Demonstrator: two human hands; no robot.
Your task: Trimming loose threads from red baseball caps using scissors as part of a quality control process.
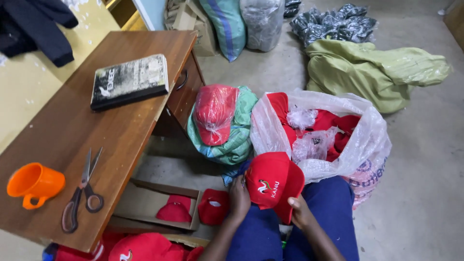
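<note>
While gripping red cap (271, 181) with left hand (239, 195) and right hand (300, 211) beside plastic bag (372, 145): checking it; next needs set-down.

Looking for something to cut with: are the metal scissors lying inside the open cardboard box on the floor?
No, the metal scissors lie on the brown wooden desk, beside the orange plastic cup.

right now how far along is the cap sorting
Done, apparently: loose red caps sit in the cardboard box and on the floor by it. In hand: the left hand and right hand hold one red cap. Left: the clear plastic bag is full of wrapped red caps, and one wrapped cap lies apart.
</note>
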